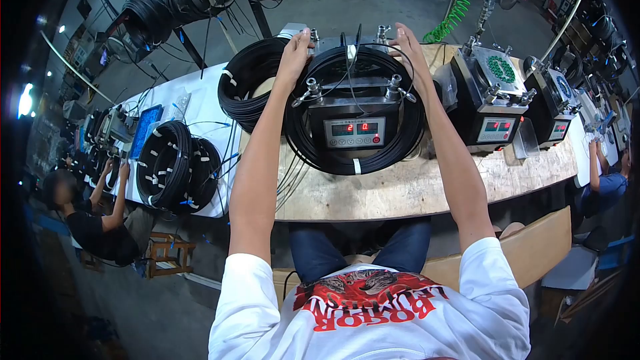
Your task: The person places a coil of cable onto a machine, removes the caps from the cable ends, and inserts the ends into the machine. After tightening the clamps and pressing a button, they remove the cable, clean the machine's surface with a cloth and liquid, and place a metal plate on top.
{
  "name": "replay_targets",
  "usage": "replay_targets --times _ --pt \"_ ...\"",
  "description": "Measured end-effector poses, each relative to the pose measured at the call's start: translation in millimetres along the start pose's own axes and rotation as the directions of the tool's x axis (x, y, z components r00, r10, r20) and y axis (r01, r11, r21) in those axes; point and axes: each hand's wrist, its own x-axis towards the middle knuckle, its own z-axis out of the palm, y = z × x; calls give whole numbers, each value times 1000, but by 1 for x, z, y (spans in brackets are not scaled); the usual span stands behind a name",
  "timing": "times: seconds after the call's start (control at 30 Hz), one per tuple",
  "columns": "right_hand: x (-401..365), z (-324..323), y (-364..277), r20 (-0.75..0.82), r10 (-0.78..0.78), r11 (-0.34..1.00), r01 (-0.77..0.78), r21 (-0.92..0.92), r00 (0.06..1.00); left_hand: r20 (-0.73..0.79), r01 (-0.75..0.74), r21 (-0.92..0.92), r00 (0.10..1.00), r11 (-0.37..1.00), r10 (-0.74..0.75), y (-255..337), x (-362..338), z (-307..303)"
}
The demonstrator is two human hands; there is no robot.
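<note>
White shirt and jeans lay nearest, with both bare arms stretched forward over the wooden tabletop. On it stood a machine with a red-digit display. A black coil lay flat as a ring around the machine, its near rim toward the body and its far rim straight ahead. Both hands rested on that far rim, well apart, about equally far out. The left hand, at the machine's far left corner, had its fingers bent over the coil; a firm grip could not be told. The right hand, at the far right corner, lay with its fingers stretched out.
</note>
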Motion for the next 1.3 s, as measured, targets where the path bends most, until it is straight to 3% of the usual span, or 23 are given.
replay_targets --times 0.2,0.37,0.77,1.3 --pt "-3 -2 -4 8 40 995 -39 -88 999 -34 0 42 999 999 2 -4 2 0" --pt "-5 -1 -6 37 46 998 -44 -44 998 -23 10 115 1000 993 -7 -10 8 -6" --pt "0 -3 2 23 19 999 -19 -31 1000 3 -36 10 999 999 36 0 -1 1" --pt "-5 0 -7 53 71 996 -74 54 996 19 -32 45 999 998 31 -6 2 -2"
